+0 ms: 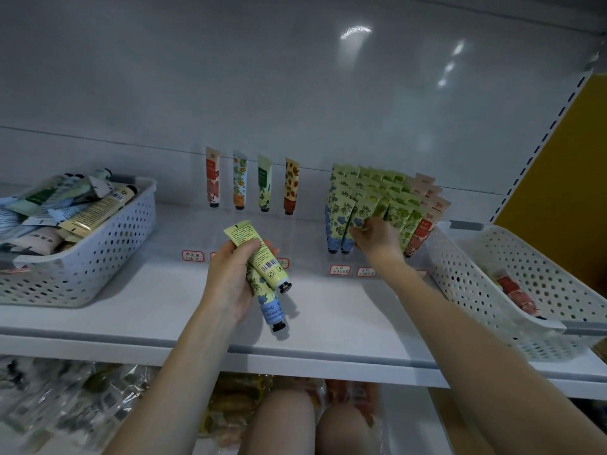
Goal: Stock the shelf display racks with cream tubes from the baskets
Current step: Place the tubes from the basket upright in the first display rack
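My left hand (231, 277) grips two cream tubes above the white shelf (138, 310): a pale yellow tube (259, 254) with a barcode and a blue-flowered tube (267, 305) beneath it, caps pointing down-right. My right hand (377, 238) pinches a blue-flowered tube (361, 218) at the front of the filled display rack (387, 205), whose rows hold blue-flowered, green and pink tubes. Further left, several single tubes (251, 183) stand upright in another rack against the back wall.
A white perforated basket (95, 254) heaped with mixed tubes sits at the shelf's left. A second white basket (512, 277) at the right holds a few reddish tubes. Red price labels (192, 256) lie along the rack fronts. Wrapped goods fill the lower shelf.
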A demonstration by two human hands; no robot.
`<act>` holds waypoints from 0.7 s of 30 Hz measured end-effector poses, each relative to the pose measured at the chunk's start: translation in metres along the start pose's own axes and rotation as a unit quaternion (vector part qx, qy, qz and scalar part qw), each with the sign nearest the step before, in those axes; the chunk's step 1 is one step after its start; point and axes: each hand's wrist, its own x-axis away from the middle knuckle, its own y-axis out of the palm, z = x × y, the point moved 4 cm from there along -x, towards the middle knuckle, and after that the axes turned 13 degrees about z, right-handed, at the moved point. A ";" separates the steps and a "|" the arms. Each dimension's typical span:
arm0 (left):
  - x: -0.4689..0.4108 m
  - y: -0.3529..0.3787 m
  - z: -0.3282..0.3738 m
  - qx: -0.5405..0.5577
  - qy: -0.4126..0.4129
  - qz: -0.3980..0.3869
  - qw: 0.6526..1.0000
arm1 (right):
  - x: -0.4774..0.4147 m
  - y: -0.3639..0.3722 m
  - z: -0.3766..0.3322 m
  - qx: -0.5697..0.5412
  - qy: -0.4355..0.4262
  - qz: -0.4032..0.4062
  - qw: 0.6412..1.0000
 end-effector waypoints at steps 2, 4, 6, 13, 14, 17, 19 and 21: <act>0.000 0.001 -0.001 -0.001 -0.001 -0.004 1.000 | 0.000 0.001 -0.001 0.018 -0.003 0.001 1.000; 0.002 0.003 -0.002 -0.002 -0.002 -0.011 1.000 | 0.000 0.000 -0.002 0.030 -0.005 0.000 1.000; 0.003 0.005 -0.003 0.000 -0.001 -0.019 1.000 | 0.000 0.000 -0.004 0.037 -0.010 -0.007 0.999; 0.006 0.005 -0.003 0.000 0.001 -0.022 1.000 | 0.001 0.001 -0.008 0.053 -0.012 -0.023 0.998; 0.006 0.004 -0.003 -0.004 0.003 -0.022 1.000 | 0.001 0.001 -0.008 0.052 -0.011 -0.024 0.998; 0.007 0.002 -0.001 -0.010 0.010 -0.014 1.000 | 0.000 0.000 -0.008 0.036 0.004 -0.027 0.999; 0.008 0.000 0.001 -0.006 0.008 -0.006 1.000 | 0.000 -0.002 -0.007 0.030 0.010 -0.029 0.999; 0.010 0.000 0.004 0.008 0.004 0.000 1.000 | 0.001 -0.007 -0.006 0.029 0.018 -0.033 0.999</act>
